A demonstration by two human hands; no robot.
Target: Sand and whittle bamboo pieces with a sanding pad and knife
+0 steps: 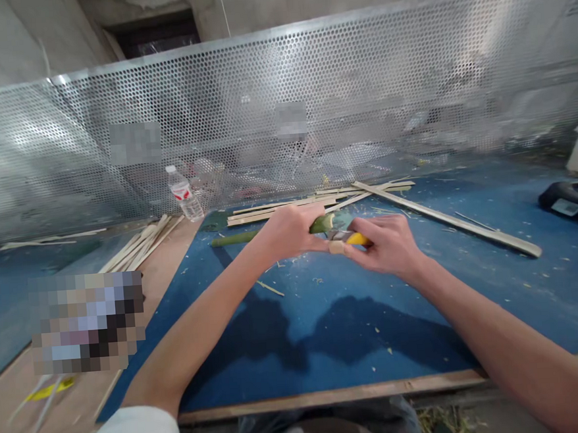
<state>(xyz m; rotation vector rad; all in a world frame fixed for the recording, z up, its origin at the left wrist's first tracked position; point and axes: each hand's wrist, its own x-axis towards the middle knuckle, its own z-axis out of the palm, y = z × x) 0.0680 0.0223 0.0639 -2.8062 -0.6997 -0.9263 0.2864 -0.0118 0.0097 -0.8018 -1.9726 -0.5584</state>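
My left hand (297, 231) is wrapped round a green stalk (236, 238), which looks like bamboo and lies roughly level above the blue mat (336, 319). The stalk's cut right end shows past the fingers. In my right hand (386, 241) is a tool with a yellow handle (358, 238), its metal part against that cut end. A light band (337, 247) is on a digit between the two hands; whose digit it is stays unclear. Small shavings are scattered on the mat.
Pale split strips (263, 211) lie behind my hands, and a long one (447, 217) stretches to the right. A water bottle (185, 194) stands before the perforated metal screen (241, 101). A black object (572, 200) sits at right, more strips (140, 245) at left.
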